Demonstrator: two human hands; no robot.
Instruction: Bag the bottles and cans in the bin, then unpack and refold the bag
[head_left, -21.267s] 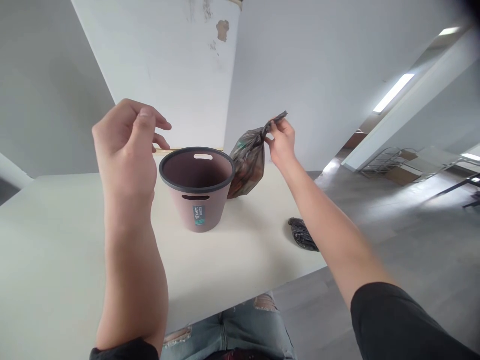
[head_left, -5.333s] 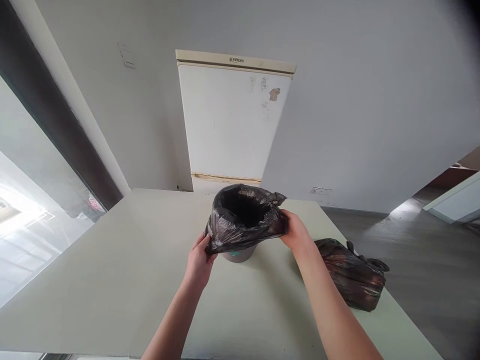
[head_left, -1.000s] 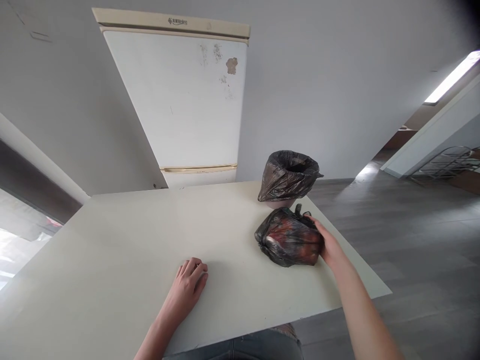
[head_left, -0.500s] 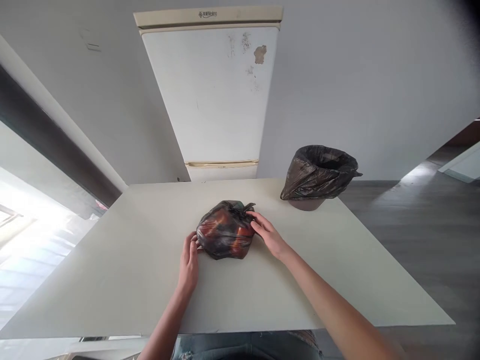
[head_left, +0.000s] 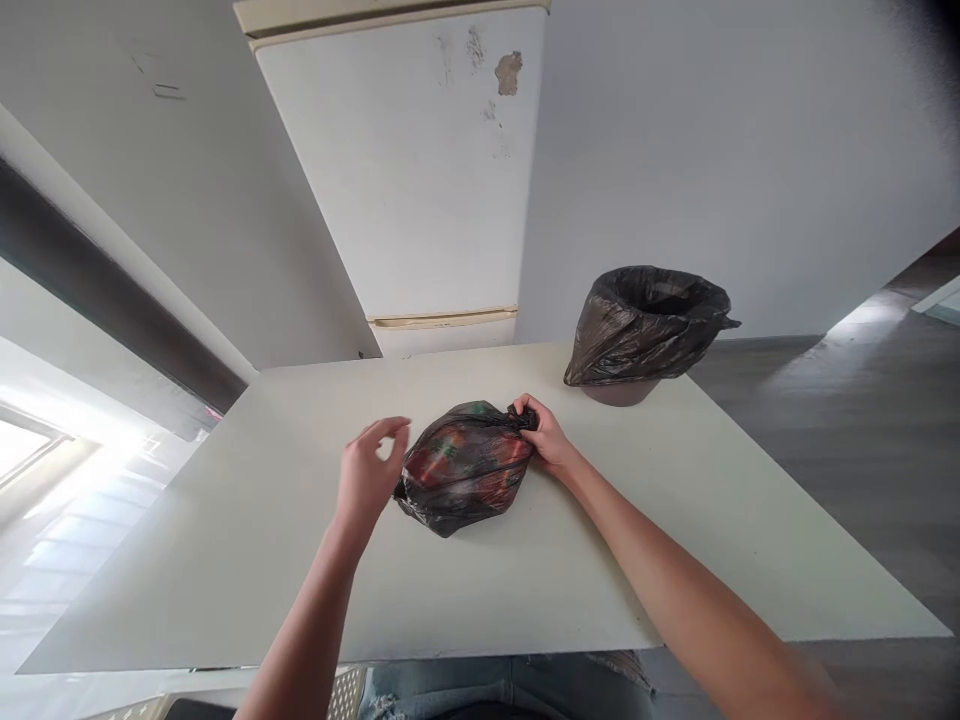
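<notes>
A black plastic bag (head_left: 469, 470), tied and thin enough to show red, orange and green shapes inside, lies on the pale table. My right hand (head_left: 547, 436) is closed around its knotted, gathered end at the upper right. Beside the bag's left end my left hand (head_left: 369, 465) is raised, with fingers curved and a gap between thumb and forefinger. Nothing shows in that hand. What exactly the bag contains cannot be made out through the plastic.
A bin (head_left: 621, 392) lined with a black bag (head_left: 637, 335) stands at the table's far right corner. Behind the table (head_left: 247, 560) is a white fridge (head_left: 420, 180) against a grey wall. Below the near edge, at left, a perforated basket (head_left: 346, 692) partly shows.
My right hand has closed on the bag's knot and the bag is stretched to the right. My left hand has come off the bag's left side and risen. The view has shifted slightly.
</notes>
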